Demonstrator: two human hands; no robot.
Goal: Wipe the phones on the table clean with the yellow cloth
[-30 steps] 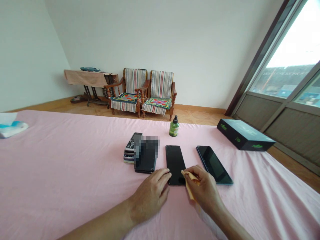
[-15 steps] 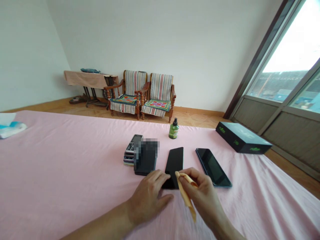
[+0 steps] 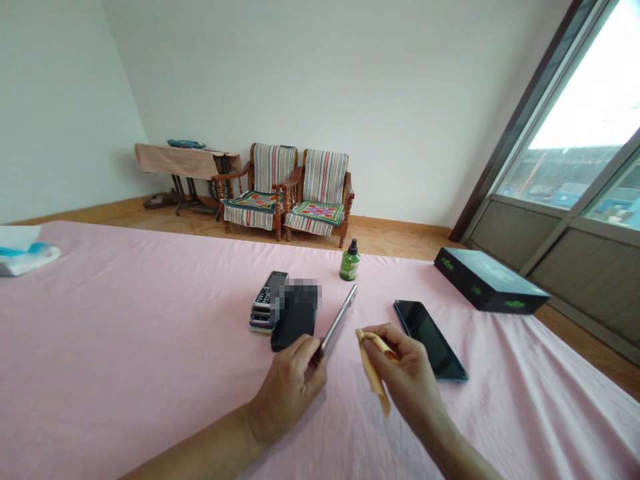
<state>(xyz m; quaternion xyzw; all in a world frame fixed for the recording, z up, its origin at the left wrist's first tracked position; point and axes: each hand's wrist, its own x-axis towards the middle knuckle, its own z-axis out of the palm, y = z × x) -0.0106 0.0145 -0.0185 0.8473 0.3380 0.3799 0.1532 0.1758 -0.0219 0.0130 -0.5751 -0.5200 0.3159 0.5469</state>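
My left hand (image 3: 290,383) grips the near end of a smartphone (image 3: 339,320), which is tipped up so that its thin edge faces me. In my right hand (image 3: 405,367) a yellow cloth (image 3: 373,373) is pinched, its loose end hanging down, apart from the phone. A second smartphone (image 3: 433,341) lies screen up on the pink bedspread to the right of my right hand. Left of the tilted phone lies a dark phone (image 3: 296,320), partly pixelated. Beside it is a small stack of keypad phones (image 3: 267,297).
A green spray bottle (image 3: 349,261) stands beyond the phones. A black box (image 3: 493,280) lies at the right on the pink bedspread (image 3: 150,347). A tissue pack (image 3: 30,257) is at the far left. Two wooden chairs (image 3: 320,187) stand by the wall.
My left hand has lifted the smartphone from lying flat to standing on edge. My right hand, with the cloth, has come away from its screen. The view has shifted slightly.
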